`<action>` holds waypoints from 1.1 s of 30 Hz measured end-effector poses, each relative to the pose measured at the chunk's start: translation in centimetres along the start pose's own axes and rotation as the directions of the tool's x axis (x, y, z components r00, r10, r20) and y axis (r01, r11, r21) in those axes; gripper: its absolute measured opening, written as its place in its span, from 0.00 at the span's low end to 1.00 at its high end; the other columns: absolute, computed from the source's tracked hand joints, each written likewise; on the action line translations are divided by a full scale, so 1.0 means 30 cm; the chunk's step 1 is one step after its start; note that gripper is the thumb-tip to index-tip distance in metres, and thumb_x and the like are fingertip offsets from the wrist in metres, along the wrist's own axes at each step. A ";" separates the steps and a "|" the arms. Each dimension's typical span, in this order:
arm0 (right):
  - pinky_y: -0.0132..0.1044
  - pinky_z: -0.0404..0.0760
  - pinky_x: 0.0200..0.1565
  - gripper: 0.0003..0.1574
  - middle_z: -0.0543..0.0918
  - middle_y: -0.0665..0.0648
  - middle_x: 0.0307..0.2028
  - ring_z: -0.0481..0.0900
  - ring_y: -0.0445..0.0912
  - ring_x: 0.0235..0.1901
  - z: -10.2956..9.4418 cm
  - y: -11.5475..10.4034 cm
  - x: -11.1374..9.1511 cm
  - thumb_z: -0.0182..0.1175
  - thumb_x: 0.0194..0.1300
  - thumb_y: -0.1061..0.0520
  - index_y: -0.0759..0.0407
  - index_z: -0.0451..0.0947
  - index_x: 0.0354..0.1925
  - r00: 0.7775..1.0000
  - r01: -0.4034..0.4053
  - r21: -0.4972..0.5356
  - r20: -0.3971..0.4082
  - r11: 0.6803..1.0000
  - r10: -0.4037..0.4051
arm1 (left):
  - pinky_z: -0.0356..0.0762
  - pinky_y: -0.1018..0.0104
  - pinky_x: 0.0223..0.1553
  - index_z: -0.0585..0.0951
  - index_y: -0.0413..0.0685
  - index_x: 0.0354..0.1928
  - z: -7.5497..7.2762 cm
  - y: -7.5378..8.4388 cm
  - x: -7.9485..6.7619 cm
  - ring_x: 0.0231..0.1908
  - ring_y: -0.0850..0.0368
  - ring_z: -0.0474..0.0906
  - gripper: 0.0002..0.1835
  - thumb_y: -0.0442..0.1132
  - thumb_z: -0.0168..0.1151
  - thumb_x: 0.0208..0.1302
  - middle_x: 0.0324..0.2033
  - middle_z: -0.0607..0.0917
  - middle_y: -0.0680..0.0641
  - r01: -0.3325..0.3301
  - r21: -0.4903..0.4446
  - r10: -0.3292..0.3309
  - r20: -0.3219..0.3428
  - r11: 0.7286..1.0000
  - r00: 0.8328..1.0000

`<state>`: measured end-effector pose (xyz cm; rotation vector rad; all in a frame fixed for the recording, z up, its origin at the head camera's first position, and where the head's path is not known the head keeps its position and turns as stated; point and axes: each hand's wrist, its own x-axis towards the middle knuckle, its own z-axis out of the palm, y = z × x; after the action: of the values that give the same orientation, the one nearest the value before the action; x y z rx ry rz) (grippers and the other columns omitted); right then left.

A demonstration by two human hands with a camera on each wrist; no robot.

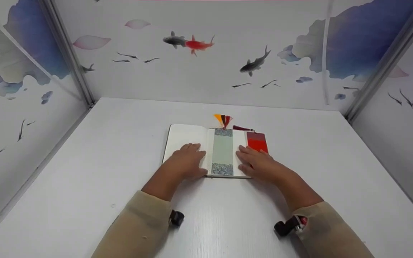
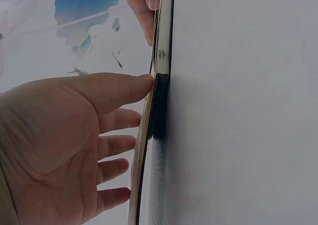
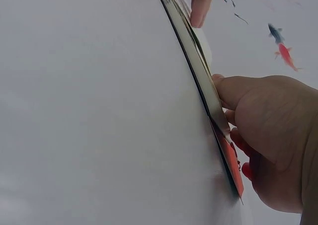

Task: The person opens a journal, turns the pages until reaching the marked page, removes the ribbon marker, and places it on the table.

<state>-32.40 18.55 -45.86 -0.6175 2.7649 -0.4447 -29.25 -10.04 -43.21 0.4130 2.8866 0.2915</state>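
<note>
Notebook (image 1: pixel 188 135) lies open on the white table (image 1: pixel 206 225), between and under your hands. Your left hand (image 1: pixel 188 159) is unclenched, fingers extended on the left page; your right hand (image 1: pixel 259 165) is likewise loose and flattish at the right page's outer edge. You grasp nothing with either. Green bookmark (image 1: pixel 223 150) lies along the right page beside the fold, its tassels (image 1: pixel 223 121) past the top edge; red bookmark (image 1: pixel 257 142) sits at the outer edge, its dark tassel (image 1: pixel 241 128) lying sideways.

Risks, as judged: if you lift both hands, the pages may spring up and shift the green bookmark, which no finger pins. If your right hand slides, it could drag or crease the red bookmark. Tassels could snag or fold under a turning page.

Unclear: your right hand covers the red bookmark's lower part; you cannot tell whether it rests on the cover or tucks under a page. Both wrist views show the notebook nearly edge-on, so page faces are mostly lost; finger pressure is unreadable.
</note>
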 end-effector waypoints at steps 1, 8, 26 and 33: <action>0.62 0.43 0.86 0.48 0.52 0.48 0.88 0.47 0.55 0.88 0.003 0.003 0.001 0.60 0.77 0.36 0.36 0.53 0.86 1.000 0.002 0.000 -0.002 1.000 -0.002 | 0.58 0.43 0.84 0.67 0.52 0.82 -0.002 -0.002 -0.002 0.86 0.44 0.53 0.40 0.55 0.65 0.74 0.85 0.60 0.45 0.001 -0.009 -0.001 0.020 1.000 1.000; 0.64 0.44 0.86 0.47 0.51 0.46 0.88 0.47 0.54 0.88 0.016 0.012 0.007 0.59 0.77 0.33 0.33 0.53 0.85 1.000 0.002 0.013 -0.009 1.000 -0.001 | 0.53 0.44 0.86 0.61 0.53 0.85 -0.012 -0.013 -0.008 0.86 0.43 0.51 0.41 0.54 0.62 0.76 0.86 0.56 0.46 0.027 -0.057 -0.020 0.120 0.998 0.993; 0.68 0.67 0.77 0.47 0.59 0.48 0.86 0.54 0.57 0.86 0.008 -0.030 0.027 0.65 0.73 0.35 0.35 0.61 0.83 0.996 -0.058 0.006 -0.073 0.998 0.058 | 0.52 0.45 0.86 0.61 0.57 0.85 0.006 -0.009 0.002 0.86 0.45 0.51 0.41 0.55 0.62 0.76 0.87 0.56 0.50 0.046 -0.086 -0.033 0.144 0.995 0.989; 0.67 0.71 0.75 0.47 0.62 0.50 0.84 0.57 0.57 0.85 0.010 -0.122 0.079 0.66 0.71 0.32 0.35 0.64 0.82 0.988 -0.040 -0.078 -0.155 0.996 0.028 | 0.53 0.46 0.86 0.62 0.57 0.85 0.009 -0.019 0.010 0.86 0.45 0.52 0.40 0.56 0.62 0.76 0.86 0.57 0.50 0.049 -0.074 -0.039 0.143 0.996 0.989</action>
<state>-33.04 14.25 -45.30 -0.5762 2.9478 -0.3900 -29.63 -10.46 -43.64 0.3414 2.7317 0.3505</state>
